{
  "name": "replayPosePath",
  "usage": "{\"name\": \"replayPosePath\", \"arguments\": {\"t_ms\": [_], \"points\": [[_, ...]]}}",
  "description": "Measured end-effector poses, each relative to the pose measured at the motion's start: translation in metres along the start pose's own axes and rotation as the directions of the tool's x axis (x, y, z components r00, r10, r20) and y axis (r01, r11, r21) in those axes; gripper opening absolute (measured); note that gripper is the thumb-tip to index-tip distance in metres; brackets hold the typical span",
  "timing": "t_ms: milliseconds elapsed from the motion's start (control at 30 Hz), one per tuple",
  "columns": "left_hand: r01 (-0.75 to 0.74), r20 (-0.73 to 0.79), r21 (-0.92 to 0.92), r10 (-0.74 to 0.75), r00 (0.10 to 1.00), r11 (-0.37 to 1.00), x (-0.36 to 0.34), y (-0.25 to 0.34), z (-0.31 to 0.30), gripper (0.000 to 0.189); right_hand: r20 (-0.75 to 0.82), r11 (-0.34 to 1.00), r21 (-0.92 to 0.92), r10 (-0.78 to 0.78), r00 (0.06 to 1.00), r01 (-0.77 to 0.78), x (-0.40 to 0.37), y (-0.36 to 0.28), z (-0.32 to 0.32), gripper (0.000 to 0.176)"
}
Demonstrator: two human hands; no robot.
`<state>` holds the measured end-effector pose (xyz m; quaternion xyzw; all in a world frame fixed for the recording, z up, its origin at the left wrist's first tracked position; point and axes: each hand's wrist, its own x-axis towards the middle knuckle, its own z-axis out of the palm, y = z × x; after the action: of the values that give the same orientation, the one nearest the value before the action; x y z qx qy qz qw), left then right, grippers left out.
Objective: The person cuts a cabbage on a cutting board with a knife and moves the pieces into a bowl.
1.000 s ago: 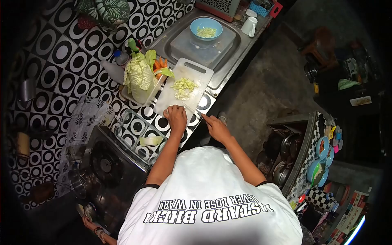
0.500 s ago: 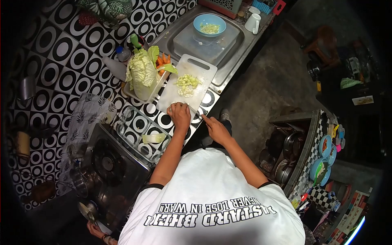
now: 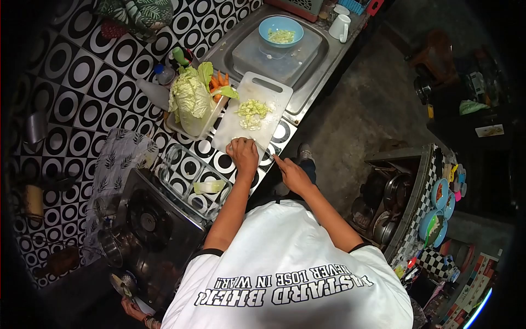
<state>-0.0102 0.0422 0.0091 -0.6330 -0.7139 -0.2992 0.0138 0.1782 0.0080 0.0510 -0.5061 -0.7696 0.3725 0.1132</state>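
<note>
Item: white cutting board (image 3: 274, 104), lying on the patterned counter at the sink's edge, handle slot at its far end. On it, toward the middle: a loose pile of chopped cabbage (image 3: 252, 109). At the board's near edge: left hand (image 3: 244, 156), knuckles up, fingers curled down onto the board; whatever lies beneath them is hidden, so whether it grips anything cannot be told. Just right of the near corner: right hand (image 3: 293, 175), closed around a knife (image 3: 267, 152), forefinger laid forward, the thin blade reaching in toward the left hand (only part of it shows). The two hands are close but apart. Left of the board, touching its long side: a tray (image 3: 181, 129) carrying a napa cabbage (image 3: 189, 98) and carrots (image 3: 219, 81). Beyond the board's far end: the steel sink (image 3: 312, 71), with a blue bowl (image 3: 280, 30) of chopped greens resting on a clear container; a white mug (image 3: 339, 26) farther right. Nearer than the board and to its left: a glass dish (image 3: 181, 159) with one cabbage piece, then the stove (image 3: 148, 219).
</note>
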Motion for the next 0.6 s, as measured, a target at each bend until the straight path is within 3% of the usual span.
{"name": "replayPosePath", "arguments": {"t_ms": [600], "points": [[0.014, 0.027, -0.01, -0.014, 1.0, 1.0, -0.0002, 0.0015, -0.0004, 0.009, 0.058, 0.997, -0.072, 0.036, 0.998, -0.031, 0.0017, 0.0, -0.0002, 0.071]]}}
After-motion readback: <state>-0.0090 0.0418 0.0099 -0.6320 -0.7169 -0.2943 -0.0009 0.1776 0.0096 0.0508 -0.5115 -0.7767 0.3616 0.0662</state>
